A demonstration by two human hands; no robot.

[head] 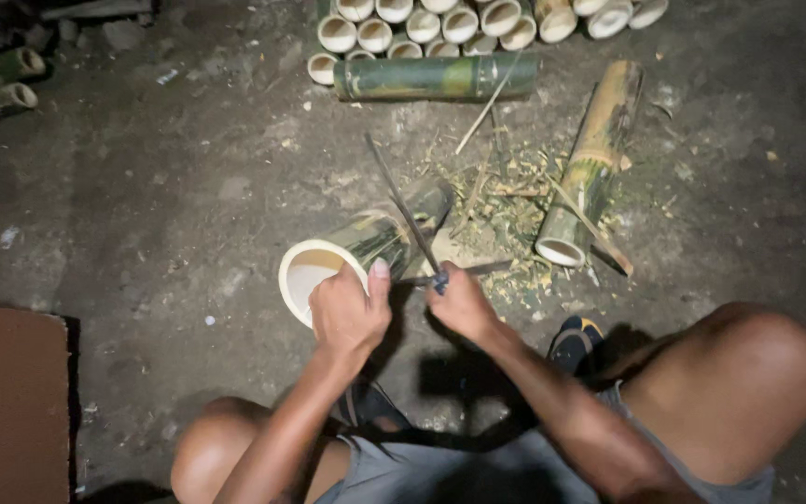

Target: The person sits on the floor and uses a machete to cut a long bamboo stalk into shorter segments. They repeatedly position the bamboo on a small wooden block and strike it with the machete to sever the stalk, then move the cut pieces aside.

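Left hand (347, 313) clamps the rim of a bamboo section (361, 247) lying tilted just ahead of it. Right hand (459, 303) is clenched on the handle of a thin blade (403, 210) laid along the tube. Shavings (506, 196) beyond the right hand suggest trimming is well begun; how much skin remains is hard to tell. Another cut piece (590, 168) lies further right, stacked tubes (440, 23) farther ahead. Bare, dim concrete floor (179, 205).
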